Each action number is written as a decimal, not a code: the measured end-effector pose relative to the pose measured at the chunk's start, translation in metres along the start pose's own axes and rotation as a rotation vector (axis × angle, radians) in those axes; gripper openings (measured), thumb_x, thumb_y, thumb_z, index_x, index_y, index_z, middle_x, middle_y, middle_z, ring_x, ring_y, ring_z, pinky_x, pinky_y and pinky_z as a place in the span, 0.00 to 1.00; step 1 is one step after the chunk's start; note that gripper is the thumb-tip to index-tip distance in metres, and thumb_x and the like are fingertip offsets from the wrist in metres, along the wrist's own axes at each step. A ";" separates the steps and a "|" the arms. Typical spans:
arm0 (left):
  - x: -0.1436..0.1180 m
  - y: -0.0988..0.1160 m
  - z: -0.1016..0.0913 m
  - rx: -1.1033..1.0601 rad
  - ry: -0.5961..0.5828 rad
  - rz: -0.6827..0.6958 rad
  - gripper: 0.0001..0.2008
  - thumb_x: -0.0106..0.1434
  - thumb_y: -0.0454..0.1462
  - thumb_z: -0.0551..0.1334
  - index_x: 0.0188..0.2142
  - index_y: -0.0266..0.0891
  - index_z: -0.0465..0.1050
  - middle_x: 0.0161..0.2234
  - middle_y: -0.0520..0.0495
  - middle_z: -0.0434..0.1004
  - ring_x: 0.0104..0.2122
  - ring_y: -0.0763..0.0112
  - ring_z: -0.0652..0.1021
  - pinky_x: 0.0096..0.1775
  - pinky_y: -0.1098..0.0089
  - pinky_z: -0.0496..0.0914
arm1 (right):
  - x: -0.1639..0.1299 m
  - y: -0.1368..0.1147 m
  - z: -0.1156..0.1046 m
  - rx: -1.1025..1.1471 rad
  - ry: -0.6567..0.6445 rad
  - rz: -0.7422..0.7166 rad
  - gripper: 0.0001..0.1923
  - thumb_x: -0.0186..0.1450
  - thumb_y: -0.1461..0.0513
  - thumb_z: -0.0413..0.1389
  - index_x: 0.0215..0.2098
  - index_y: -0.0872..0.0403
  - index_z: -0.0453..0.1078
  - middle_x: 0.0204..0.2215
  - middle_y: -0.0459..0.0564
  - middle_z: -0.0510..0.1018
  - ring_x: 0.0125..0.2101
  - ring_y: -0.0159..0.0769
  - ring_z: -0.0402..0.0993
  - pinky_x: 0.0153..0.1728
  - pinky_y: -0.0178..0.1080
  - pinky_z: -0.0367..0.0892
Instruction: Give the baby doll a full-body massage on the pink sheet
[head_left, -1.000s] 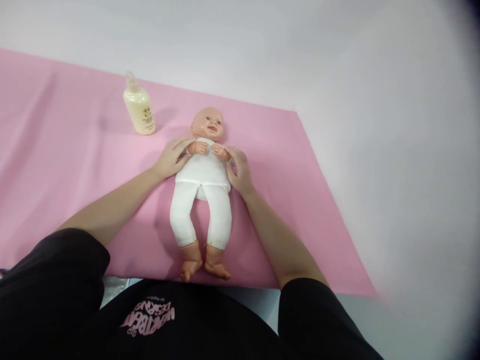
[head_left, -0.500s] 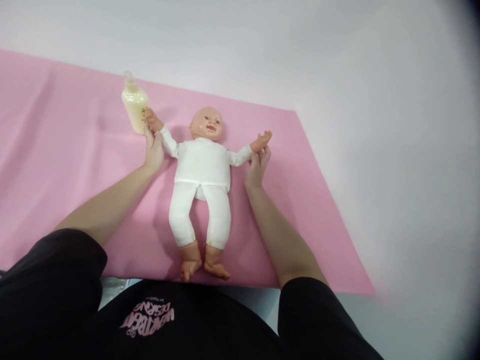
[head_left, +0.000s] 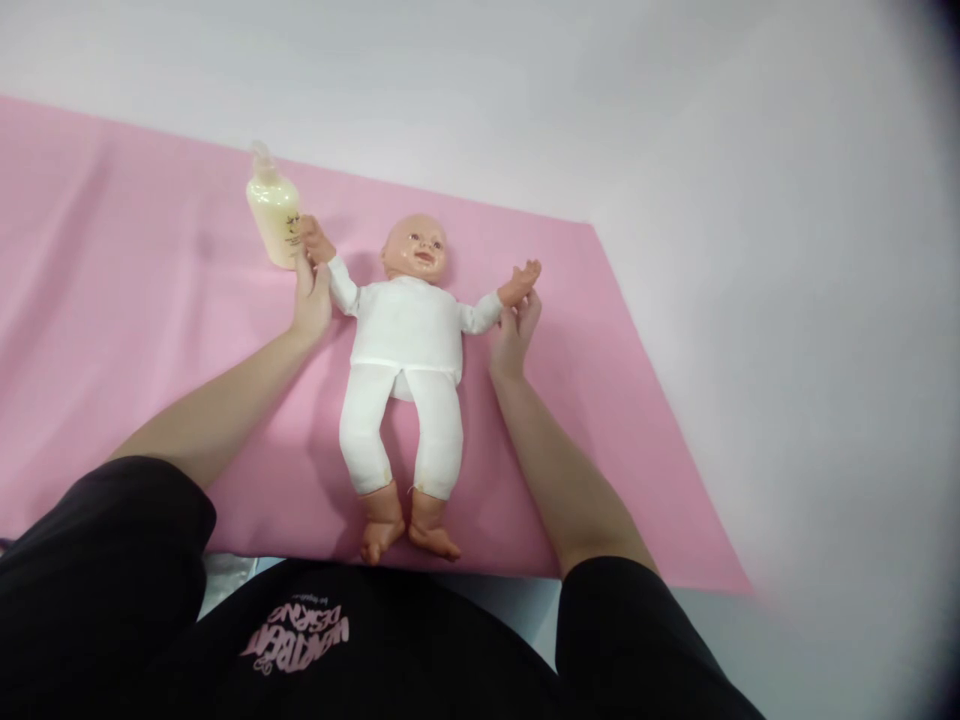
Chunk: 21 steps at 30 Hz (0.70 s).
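A baby doll (head_left: 407, 325) with a white cloth body lies on its back, head away from me and bare feet toward me. Its arms are spread out to both sides. My left hand (head_left: 310, 300) is closed around the doll's hand on the left, the fingers partly hidden behind it. On the other side, my right hand (head_left: 515, 335) grips the doll's other arm near the wrist, thumb in front. Just beyond my left hand stands a pump bottle (head_left: 271, 215) of pale yellow liquid, partly covered by the doll's hand.
Beneath the doll is a pink sheet (head_left: 150, 300), with some creases at the left. Its far edge meets a pale wall or surface (head_left: 480, 100). The sheet's right edge slants down toward my right elbow.
The doll's hand in my left hand has shifted slightly to the right and inward. My right hand and the doll's other arm have barely moved.
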<state>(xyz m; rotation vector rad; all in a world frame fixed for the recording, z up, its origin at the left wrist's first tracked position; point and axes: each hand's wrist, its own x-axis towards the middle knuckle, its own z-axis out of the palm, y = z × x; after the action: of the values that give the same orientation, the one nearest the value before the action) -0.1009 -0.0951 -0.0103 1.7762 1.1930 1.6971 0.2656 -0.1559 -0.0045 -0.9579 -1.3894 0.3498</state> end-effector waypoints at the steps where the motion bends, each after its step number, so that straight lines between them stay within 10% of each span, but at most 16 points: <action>1: -0.002 0.010 0.002 0.015 -0.006 0.012 0.40 0.72 0.67 0.49 0.74 0.53 0.48 0.75 0.38 0.57 0.75 0.54 0.60 0.71 0.50 0.62 | -0.001 -0.010 0.003 -0.002 0.018 -0.001 0.29 0.75 0.49 0.48 0.72 0.43 0.53 0.73 0.58 0.59 0.71 0.49 0.63 0.65 0.61 0.69; 10: -0.015 0.068 0.015 0.236 -0.468 0.248 0.37 0.75 0.63 0.49 0.67 0.38 0.69 0.61 0.31 0.76 0.61 0.45 0.75 0.67 0.43 0.65 | -0.011 -0.032 0.016 -0.177 -0.296 -0.141 0.25 0.76 0.44 0.49 0.64 0.45 0.68 0.59 0.57 0.78 0.62 0.49 0.73 0.67 0.59 0.67; 21: -0.010 0.035 0.010 0.020 -0.119 0.051 0.35 0.73 0.66 0.50 0.66 0.46 0.58 0.65 0.34 0.70 0.66 0.51 0.71 0.67 0.50 0.66 | -0.002 -0.007 0.008 0.023 -0.008 0.057 0.29 0.73 0.45 0.52 0.67 0.46 0.60 0.69 0.58 0.67 0.66 0.47 0.69 0.64 0.57 0.69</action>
<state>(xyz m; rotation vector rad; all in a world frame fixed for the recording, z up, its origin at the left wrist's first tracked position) -0.0798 -0.1193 0.0090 1.9064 1.1264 1.5871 0.2554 -0.1586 -0.0015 -0.9794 -1.3644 0.4120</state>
